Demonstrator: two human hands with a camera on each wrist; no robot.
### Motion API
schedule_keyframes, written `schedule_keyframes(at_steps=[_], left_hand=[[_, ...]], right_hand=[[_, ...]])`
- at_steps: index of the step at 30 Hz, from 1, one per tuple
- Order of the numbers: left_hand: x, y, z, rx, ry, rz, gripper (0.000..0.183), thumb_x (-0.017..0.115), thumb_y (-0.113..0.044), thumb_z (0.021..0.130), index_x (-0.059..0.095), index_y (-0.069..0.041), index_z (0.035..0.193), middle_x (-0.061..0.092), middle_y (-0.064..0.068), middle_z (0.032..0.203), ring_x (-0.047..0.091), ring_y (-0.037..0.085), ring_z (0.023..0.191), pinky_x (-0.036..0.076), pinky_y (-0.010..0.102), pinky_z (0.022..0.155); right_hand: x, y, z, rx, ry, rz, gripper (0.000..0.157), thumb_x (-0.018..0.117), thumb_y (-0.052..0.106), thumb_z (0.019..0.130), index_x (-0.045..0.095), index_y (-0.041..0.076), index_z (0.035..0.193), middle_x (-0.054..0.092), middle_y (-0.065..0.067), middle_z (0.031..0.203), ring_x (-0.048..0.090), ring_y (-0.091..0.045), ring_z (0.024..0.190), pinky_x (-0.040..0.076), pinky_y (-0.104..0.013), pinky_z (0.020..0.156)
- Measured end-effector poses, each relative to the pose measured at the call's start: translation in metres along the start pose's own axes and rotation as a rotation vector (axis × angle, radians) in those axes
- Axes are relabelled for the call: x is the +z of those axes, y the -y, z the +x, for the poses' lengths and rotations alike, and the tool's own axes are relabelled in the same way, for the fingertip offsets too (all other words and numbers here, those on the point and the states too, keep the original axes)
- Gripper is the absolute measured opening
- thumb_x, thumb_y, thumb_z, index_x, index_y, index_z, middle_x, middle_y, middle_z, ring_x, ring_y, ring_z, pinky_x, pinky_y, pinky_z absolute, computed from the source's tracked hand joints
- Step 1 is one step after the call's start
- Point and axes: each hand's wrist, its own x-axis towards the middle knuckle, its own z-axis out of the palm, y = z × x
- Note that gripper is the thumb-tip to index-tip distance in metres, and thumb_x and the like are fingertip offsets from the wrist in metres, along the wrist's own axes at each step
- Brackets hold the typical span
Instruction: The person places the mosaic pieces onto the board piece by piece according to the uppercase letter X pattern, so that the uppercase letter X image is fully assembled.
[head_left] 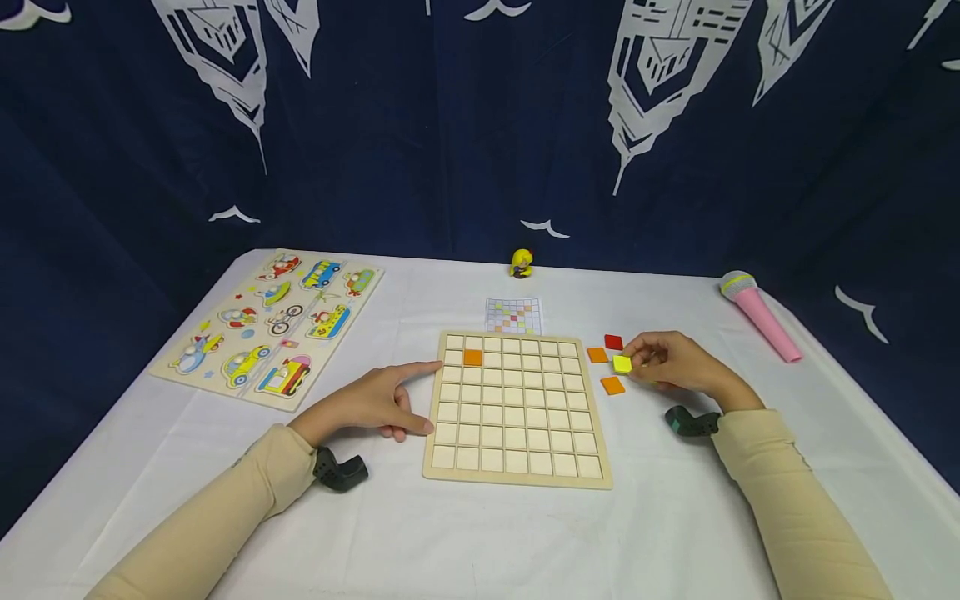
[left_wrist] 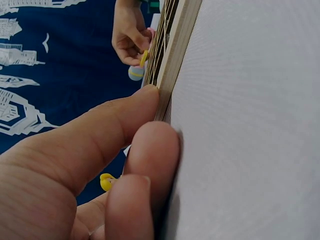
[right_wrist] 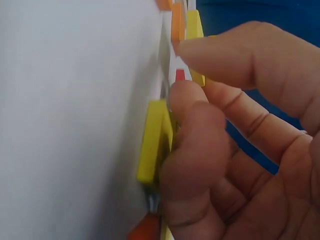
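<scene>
A wooden grid board (head_left: 519, 482) lies on the table with one orange square tile (head_left: 472, 357) in its top row of cells. At its left edge rests my left hand (head_left: 375, 402), forefinger and thumb spread along the rim. To the right of the board my right hand (head_left: 675, 363) pinches a yellow square tile (head_left: 622, 364) between thumb and fingers. Around it lie a red tile (head_left: 613, 342) and orange tiles (head_left: 612, 386). In the right wrist view, another yellow tile (right_wrist: 156, 142) shows beneath the curled fingers, mostly hidden from the head view.
Behind the board lies a small printed colour-grid card (head_left: 513, 317), with a yellow toy figure (head_left: 521, 263) beyond it. A vehicle picture puzzle (head_left: 273, 325) occupies the left side. On the far right is a pink toy microphone (head_left: 765, 321). A dark patterned curtain (head_left: 450, 125) hangs behind.
</scene>
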Motion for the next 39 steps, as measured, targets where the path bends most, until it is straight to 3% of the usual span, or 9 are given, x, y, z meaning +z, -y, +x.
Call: schedule_keyframes(at_steps=[10,18,24,39], left_hand=[[0.0,0.0,0.0,0.009,0.004,-0.007,0.099,0.092,-0.02,0.087,0.037,-0.011,0.169,0.065,0.004,0.06,0.056,0.011,0.049,0.04,0.023,0.052],[0.0,-0.001,0.0,0.0,0.005,0.0,0.099,0.092,-0.02,0.087,0.037,-0.011,0.169,0.065,0.003,0.061,0.056,0.01,0.049,0.041,0.023,0.052],[0.0,0.0,0.001,0.005,0.002,-0.007,0.099,0.092,-0.019,0.087,0.037,-0.011,0.169,0.065,0.004,0.061,0.056,0.011,0.049,0.041,0.023,0.051],[0.001,0.0,0.0,-0.003,0.004,-0.008,0.099,0.093,-0.02,0.087,0.037,-0.013,0.169,0.067,0.004,0.062,0.057,0.011,0.049,0.042,0.023,0.052]], right_hand=[[0.006,0.015,0.0,-0.054,-0.004,-0.019,0.029,0.079,-0.001,0.093,0.068,-0.005,0.119,0.068,-0.006,0.098,0.053,-0.014,0.063,0.047,-0.026,0.054],[0.015,0.024,0.003,-0.14,-0.026,-0.05,0.027,0.08,-0.003,0.09,0.071,-0.004,0.115,0.071,-0.006,0.097,0.054,-0.015,0.073,0.045,-0.025,0.067],[0.021,0.032,0.005,-0.185,-0.008,-0.019,0.03,0.081,-0.005,0.089,0.073,-0.005,0.118,0.07,-0.006,0.094,0.057,-0.012,0.069,0.049,-0.025,0.066],[0.033,0.049,0.02,-0.172,0.024,-0.047,0.025,0.081,-0.001,0.091,0.073,-0.003,0.115,0.07,-0.003,0.088,0.054,-0.015,0.072,0.045,-0.025,0.066]])
